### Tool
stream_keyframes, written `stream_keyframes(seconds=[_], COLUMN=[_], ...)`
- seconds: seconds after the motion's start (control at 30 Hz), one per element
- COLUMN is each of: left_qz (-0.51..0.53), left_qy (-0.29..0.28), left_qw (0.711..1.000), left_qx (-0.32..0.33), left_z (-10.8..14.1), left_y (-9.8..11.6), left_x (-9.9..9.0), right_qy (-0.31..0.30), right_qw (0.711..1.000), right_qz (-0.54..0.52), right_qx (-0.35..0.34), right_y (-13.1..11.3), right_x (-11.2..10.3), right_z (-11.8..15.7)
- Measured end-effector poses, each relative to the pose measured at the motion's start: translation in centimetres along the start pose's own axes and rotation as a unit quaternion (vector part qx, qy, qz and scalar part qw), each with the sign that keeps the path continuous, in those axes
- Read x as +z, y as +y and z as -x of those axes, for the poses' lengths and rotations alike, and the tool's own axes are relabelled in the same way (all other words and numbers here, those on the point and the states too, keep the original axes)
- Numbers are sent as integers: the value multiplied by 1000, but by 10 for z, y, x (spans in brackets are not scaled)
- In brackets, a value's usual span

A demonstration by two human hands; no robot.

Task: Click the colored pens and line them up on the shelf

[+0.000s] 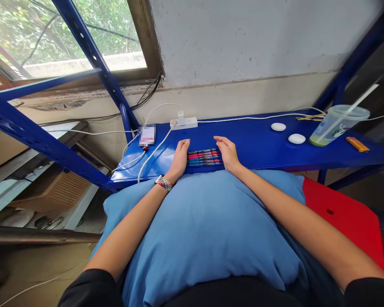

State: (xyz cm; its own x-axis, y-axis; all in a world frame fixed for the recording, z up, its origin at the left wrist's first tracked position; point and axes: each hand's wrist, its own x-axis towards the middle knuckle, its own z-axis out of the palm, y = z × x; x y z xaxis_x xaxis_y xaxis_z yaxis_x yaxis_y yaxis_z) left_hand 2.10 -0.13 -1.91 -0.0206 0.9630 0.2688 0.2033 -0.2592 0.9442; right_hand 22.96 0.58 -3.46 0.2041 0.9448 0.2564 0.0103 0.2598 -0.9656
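Several pens lie side by side in a row on the blue shelf, some dark, some red or pink, some blue. At their left ends stands my left hand on its edge, fingers stretched out and palm turned inward. My right hand is at their right ends, its fingers extended and slightly curved, palm facing the pens. The pens lie between the two hands, and neither hand is wrapped round them. Whether the palms touch the pen ends I cannot tell. A woven band with a watch is on my left wrist.
A white power strip with plugs and cables lies behind the pens. A blurred device is at left. Two white oval objects, a plastic cup with a straw and an orange packet are at right. A blue pillow covers my lap.
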Motion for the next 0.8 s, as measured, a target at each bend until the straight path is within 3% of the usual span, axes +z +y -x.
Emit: stream_keyframes(seconds=[0.27, 0.5, 0.67, 0.8], left_qz=[-16, -7, -23, -65], left_qy=[-9, -7, -14, -13], left_qw=[1000, 1000, 999, 997], left_qx=[7, 24, 34, 25], left_z=[-4, -1, 8, 19], left_y=[-11, -12, 1, 17], left_x=[2, 3, -2, -5], right_qy=[-43, -39, -39, -47], right_qw=[998, 999, 999, 989], right_qz=[41, 15, 28, 103], right_qx=[-14, -12, -17, -92], right_y=[-4, -6, -8, -14], right_x=[1, 2, 0, -8], right_z=[3, 8, 12, 20])
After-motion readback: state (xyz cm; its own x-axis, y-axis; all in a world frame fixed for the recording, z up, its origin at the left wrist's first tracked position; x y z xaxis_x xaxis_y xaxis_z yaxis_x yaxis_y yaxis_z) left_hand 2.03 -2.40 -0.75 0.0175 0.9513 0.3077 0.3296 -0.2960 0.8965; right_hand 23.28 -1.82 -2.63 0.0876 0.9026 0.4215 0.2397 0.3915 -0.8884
